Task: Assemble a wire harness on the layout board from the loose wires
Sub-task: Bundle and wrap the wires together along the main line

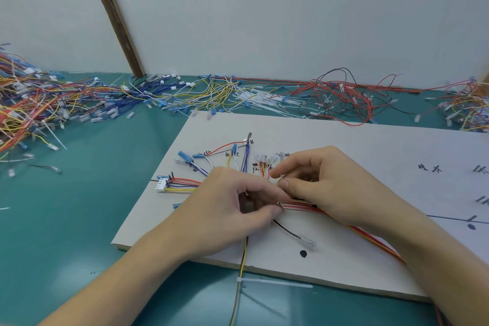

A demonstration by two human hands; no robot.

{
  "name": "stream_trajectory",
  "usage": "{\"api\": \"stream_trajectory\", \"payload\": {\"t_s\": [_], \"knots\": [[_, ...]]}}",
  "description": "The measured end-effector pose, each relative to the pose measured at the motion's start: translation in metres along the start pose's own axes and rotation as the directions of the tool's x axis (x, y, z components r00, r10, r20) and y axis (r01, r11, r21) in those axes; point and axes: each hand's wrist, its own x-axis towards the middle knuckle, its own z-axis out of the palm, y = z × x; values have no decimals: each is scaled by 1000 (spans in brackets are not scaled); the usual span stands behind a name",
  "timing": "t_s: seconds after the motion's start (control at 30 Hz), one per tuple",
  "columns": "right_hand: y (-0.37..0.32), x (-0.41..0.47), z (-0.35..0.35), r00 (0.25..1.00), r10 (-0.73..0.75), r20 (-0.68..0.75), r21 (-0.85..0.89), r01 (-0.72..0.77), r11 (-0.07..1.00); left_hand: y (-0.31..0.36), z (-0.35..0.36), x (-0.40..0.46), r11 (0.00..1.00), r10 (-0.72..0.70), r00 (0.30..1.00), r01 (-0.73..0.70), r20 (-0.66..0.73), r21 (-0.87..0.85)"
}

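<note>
Hands met over the white layout board [344, 145] on the green desk [92, 206]. Left hand [227, 209] had its fingers curled, pinching the wire bundle [304, 205] against the board; right hand [325, 182] pinched a small piece just beside it. Loose wires [79, 98] lay heaped along the desk's far edge.

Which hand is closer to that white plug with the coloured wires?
Left. The left hand lies just right of the white plug, over its wires. The right hand sits farther right on the layout board, beyond the left hand.
</note>
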Motion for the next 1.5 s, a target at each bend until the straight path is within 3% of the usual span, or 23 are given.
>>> {"api": "stream_trajectory", "payload": {"t_s": [0.17, 0.33, 0.47, 0.73, 1.5], "knots": [[-1, -2, 1, 999, -32, 3, 27, 32, 999, -2, 8, 3, 992, 94, 984, -79, -154, 101], [1, -3, 1, 1000, -10, 0, 89, 10, 996, 0, 11, 2, 996, -72, 964, 54, -256, -73], [1, -2, 1, 1000, 3, 4, 87, -3, 996, 0, 15, 2, 996, -87, 947, 81, -309, -31], [4, -2, -2, 999, 43, -17, 158, -40, 987, 1, 16, 1, 995, -7, 945, 38, -326, 88], [3, -4, 1, 1000, 0, 13, 216, -3, 976, 0, 14, -1, 997, -22, 952, 43, -304, 62]]}}
